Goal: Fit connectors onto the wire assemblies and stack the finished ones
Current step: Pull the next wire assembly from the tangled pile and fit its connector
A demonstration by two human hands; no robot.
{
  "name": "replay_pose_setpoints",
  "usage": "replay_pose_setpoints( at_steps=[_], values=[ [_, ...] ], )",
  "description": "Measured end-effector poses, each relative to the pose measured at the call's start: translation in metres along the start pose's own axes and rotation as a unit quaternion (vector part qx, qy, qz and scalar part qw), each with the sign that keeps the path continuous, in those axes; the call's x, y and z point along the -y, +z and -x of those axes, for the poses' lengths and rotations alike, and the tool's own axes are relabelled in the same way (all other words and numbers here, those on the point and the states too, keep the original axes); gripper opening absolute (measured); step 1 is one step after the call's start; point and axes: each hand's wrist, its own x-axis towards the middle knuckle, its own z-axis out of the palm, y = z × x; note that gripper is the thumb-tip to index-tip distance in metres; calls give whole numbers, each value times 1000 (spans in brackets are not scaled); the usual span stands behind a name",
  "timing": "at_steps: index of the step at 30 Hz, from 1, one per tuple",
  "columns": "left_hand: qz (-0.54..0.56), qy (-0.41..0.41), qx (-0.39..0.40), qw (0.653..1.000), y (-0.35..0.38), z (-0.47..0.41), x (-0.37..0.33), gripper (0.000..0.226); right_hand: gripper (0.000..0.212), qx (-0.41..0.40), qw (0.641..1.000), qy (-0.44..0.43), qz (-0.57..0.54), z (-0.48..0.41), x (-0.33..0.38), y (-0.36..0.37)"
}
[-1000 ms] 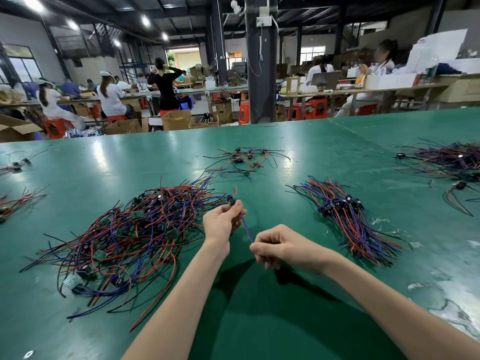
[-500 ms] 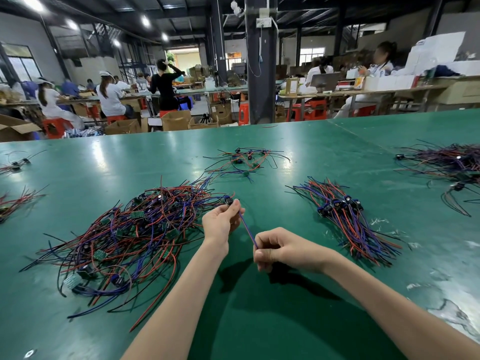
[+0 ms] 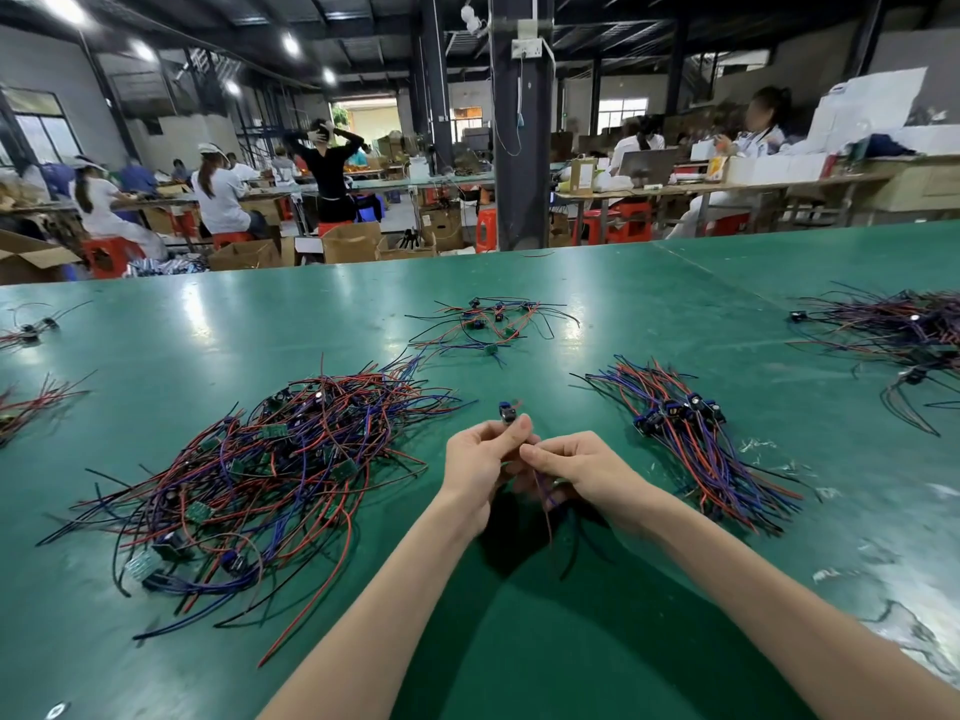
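Green tabletop [image 3: 649, 304] stretched across my view. Behind it lay a workshop hall with workers [image 3: 221, 200] seated at long benches, red stools [image 3: 106, 254], cardboard boxes [image 3: 350, 244] and a dark pillar [image 3: 522, 148].

I saw the left grip [image 3: 480, 462] and the right grip [image 3: 579, 467] held just above the tabletop, their fingertips meeting. Both were clamped on one wire assembly [image 3: 546, 511]. The left grip pinched it just under its dark connector [image 3: 508, 412], which stuck up above the fingertips. The right grip pinched the wires right beside that, fingers curled. The assembly's thin wires hung down between the two wrists toward me, and I could not tell where they ended.

Left of the left grip, and near it, sprawled a large tangled heap [image 3: 270, 475] of red, blue and black wire assemblies with small green boards among them. Right of the right grip, apart from it, lay a tidier stack [image 3: 696, 449], its wires roughly parallel and its dark connectors bunched at the far end. Beyond both grips sat a small loose scatter [image 3: 493, 324] of wires. Far to the right was another dark tangle [image 3: 904, 335]. Far to the left were small bunches [image 3: 31, 402] at the edge of my view.
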Motion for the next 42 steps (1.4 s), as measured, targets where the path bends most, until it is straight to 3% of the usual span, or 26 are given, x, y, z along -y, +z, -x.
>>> replay_pose_setpoints(
  at_steps=[6,11,15,20,27,32,36,38,42],
  values=[
    [5,11,6,1000,4,1,1,23,23,-63,997,-19,-28,-3,-7,5],
    [-16,27,-18,999,5,0,0,24,27,-79,985,-92,122,-1,-3,6],
    [18,28,-102,994,-6,-12,-9,29,28,-16,989,-90,120,8,-1,20],
    [41,30,-138,989,-23,-19,-16,25,26,58,986,-90,127,16,7,29],
    [47,26,-139,989,-24,-19,-18,17,24,101,984,-85,119,20,13,23],
    [58,13,-98,993,-18,-13,-19,16,23,153,985,-7,72,17,16,12],
    [11,9,-33,999,-2,-3,-11,18,30,60,996,50,30,8,18,2],
    [-11,20,-7,1000,6,2,-5,21,23,4,999,30,18,6,16,-2],
    [-11,40,5,999,9,4,0,16,16,-25,1000,-4,0,5,13,-5]
  ],
)
